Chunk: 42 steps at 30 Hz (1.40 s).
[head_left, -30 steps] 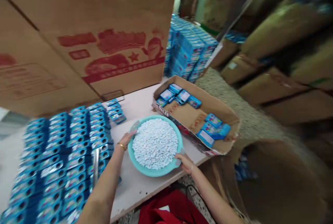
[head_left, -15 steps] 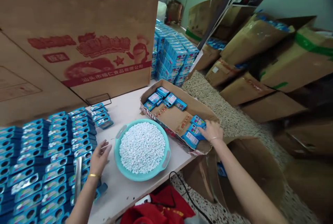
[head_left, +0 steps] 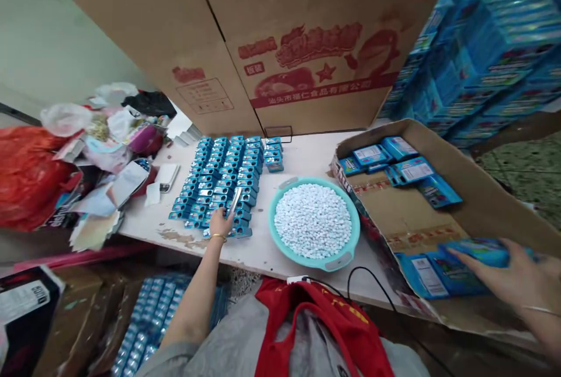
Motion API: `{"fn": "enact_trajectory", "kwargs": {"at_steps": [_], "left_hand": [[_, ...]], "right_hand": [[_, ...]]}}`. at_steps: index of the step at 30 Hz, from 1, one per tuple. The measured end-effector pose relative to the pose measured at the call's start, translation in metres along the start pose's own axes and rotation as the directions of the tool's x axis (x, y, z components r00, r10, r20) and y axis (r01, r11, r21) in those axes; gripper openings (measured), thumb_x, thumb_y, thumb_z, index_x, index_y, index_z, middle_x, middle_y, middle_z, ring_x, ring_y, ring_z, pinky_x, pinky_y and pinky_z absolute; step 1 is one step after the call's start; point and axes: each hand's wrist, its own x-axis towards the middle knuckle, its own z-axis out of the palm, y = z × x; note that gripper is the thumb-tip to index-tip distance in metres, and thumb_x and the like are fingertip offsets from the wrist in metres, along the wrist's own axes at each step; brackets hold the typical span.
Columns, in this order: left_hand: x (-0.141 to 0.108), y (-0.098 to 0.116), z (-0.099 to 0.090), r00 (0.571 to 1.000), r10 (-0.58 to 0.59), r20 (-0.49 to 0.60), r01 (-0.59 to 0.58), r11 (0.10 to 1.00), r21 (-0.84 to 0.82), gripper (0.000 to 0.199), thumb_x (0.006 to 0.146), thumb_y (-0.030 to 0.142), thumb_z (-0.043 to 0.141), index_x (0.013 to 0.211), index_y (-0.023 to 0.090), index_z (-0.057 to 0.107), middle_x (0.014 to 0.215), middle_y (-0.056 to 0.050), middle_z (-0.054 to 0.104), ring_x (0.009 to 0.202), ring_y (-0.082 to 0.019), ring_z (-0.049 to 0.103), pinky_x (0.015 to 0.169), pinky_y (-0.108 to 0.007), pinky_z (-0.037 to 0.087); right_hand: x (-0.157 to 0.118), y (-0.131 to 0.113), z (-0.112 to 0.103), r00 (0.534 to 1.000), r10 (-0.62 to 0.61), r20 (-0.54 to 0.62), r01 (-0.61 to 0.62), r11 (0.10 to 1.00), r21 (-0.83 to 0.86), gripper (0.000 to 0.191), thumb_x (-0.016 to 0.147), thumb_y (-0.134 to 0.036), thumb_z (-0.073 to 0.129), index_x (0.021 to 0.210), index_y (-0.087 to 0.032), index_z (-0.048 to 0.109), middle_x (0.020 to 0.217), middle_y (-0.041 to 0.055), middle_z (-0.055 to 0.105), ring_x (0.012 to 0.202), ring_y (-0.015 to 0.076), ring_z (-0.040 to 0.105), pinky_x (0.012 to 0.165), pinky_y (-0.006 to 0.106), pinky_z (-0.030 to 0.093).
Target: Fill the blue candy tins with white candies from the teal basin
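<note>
My left hand (head_left: 221,222) is closed round the lower end of a metal strip (head_left: 235,200), over rows of small blue dispensers (head_left: 210,169) with round holes. Over the shallow cardboard box (head_left: 381,213) at the right, my right hand (head_left: 519,275) holds a blue packet (head_left: 477,250) between thumb and fingers. Under that packet lie other blue packets (head_left: 456,275), and several more (head_left: 407,169) rest at the box's far end. A turquoise basin (head_left: 274,222) full of small white pieces (head_left: 313,219) stands between my two hands.
Tall cardboard (head_left: 315,55) stands along the table's back edge. Blue packs are stacked (head_left: 486,67) behind the box at the right. Bags and papers (head_left: 118,149) crowd the left. A black cable (head_left: 385,295) runs past the table's front edge.
The view has swung left. My left hand has moved from beside the basin onto the metal strip. My right hand has lifted a packet slightly in the box.
</note>
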Motion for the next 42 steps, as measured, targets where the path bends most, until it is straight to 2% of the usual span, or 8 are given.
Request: {"fn": "enact_trajectory", "kwargs": {"at_steps": [5, 9, 12, 22, 28, 33, 37, 42], "left_hand": [[0.021, -0.006, 0.014, 0.997, 0.020, 0.069, -0.023, 0.999, 0.045, 0.025, 0.080, 0.031, 0.063, 0.099, 0.014, 0.062, 0.094, -0.013, 0.067, 0.093, -0.028, 0.063, 0.082, -0.036, 0.045], [0.025, -0.009, 0.018, 0.996, 0.036, 0.088, -0.039, 0.999, 0.033, 0.016, 0.083, 0.025, 0.057, 0.094, 0.015, 0.063, 0.092, -0.013, 0.067, 0.093, -0.031, 0.064, 0.085, -0.040, 0.044], [0.021, -0.006, 0.016, 0.992, 0.090, 0.084, -0.089, 0.996, -0.014, 0.022, 0.086, 0.022, 0.050, 0.103, 0.015, 0.062, 0.103, -0.015, 0.066, 0.100, -0.029, 0.063, 0.089, -0.040, 0.045], [-0.042, 0.061, 0.016, 0.856, 0.489, 0.170, -0.417, 0.845, -0.334, 0.025, 0.092, 0.033, 0.047, 0.108, 0.016, 0.058, 0.099, -0.008, 0.064, 0.090, -0.020, 0.060, 0.084, -0.032, 0.048], [-0.076, 0.078, -0.003, 0.722, 0.624, 0.297, -0.540, 0.778, -0.322, 0.020, 0.091, 0.035, 0.051, 0.095, 0.018, 0.061, 0.089, -0.006, 0.062, 0.081, -0.019, 0.058, 0.074, -0.030, 0.046], [-0.088, 0.070, -0.022, 0.731, 0.584, 0.354, -0.562, 0.809, -0.174, 0.019, 0.092, 0.034, 0.051, 0.097, 0.019, 0.062, 0.091, -0.006, 0.062, 0.083, -0.020, 0.061, 0.075, -0.030, 0.045], [-0.103, 0.078, -0.009, 0.745, 0.509, 0.431, -0.549, 0.835, -0.036, 0.016, 0.093, 0.029, 0.050, 0.098, 0.019, 0.061, 0.097, -0.006, 0.062, 0.090, -0.020, 0.062, 0.077, -0.030, 0.046], [-0.114, 0.119, 0.040, 0.790, 0.422, 0.445, -0.489, 0.871, 0.043, 0.017, 0.095, 0.026, 0.046, 0.108, 0.020, 0.057, 0.111, -0.008, 0.060, 0.096, -0.020, 0.063, 0.079, -0.029, 0.047]], "right_hand": [[-0.079, -0.106, 0.016, 0.976, -0.034, 0.213, -0.067, 0.890, 0.451, 0.107, 0.058, -0.089, 0.039, 0.142, -0.022, 0.042, 0.142, 0.0230, 0.048, 0.122, 0.0408, 0.053, 0.094, 0.053, 0.046], [-0.128, -0.152, 0.056, 0.741, -0.223, 0.633, -0.377, 0.643, 0.667, 0.105, 0.056, -0.089, 0.044, 0.134, -0.018, 0.049, 0.135, 0.0229, 0.055, 0.114, 0.0408, 0.061, 0.090, 0.051, 0.049], [-0.144, -0.174, 0.072, 0.616, -0.262, 0.743, -0.453, 0.654, 0.606, 0.083, 0.063, -0.064, 0.062, 0.134, -0.022, 0.051, 0.135, 0.0170, 0.057, 0.113, 0.0360, 0.063, 0.092, 0.049, 0.050], [-0.182, -0.177, 0.050, 0.486, -0.339, 0.806, -0.601, 0.539, 0.590, 0.079, 0.050, -0.038, 0.076, 0.125, -0.018, 0.060, 0.121, 0.0182, 0.065, 0.115, 0.0391, 0.061, 0.089, 0.053, 0.050], [-0.157, -0.152, 0.065, 0.670, -0.366, 0.646, -0.445, 0.498, 0.744, 0.070, 0.062, -0.038, 0.074, 0.128, -0.021, 0.056, 0.121, 0.0134, 0.067, 0.118, 0.0344, 0.061, 0.102, 0.056, 0.042], [-0.128, -0.109, 0.094, 0.895, -0.273, 0.352, -0.064, 0.703, 0.708, 0.074, 0.060, -0.046, 0.081, 0.125, -0.020, 0.056, 0.119, 0.0111, 0.068, 0.116, 0.0328, 0.060, 0.106, 0.053, 0.041], [-0.119, -0.092, 0.107, 0.908, -0.393, 0.149, 0.201, 0.719, 0.666, 0.085, 0.061, -0.048, 0.082, 0.133, -0.022, 0.046, 0.126, 0.0106, 0.062, 0.116, 0.0299, 0.059, 0.104, 0.050, 0.044], [-0.106, -0.080, 0.121, 0.960, -0.257, 0.115, 0.116, 0.734, 0.669, 0.061, 0.065, -0.054, 0.075, 0.112, -0.019, 0.059, 0.106, 0.0103, 0.069, 0.098, 0.0298, 0.065, 0.092, 0.052, 0.050]]}}
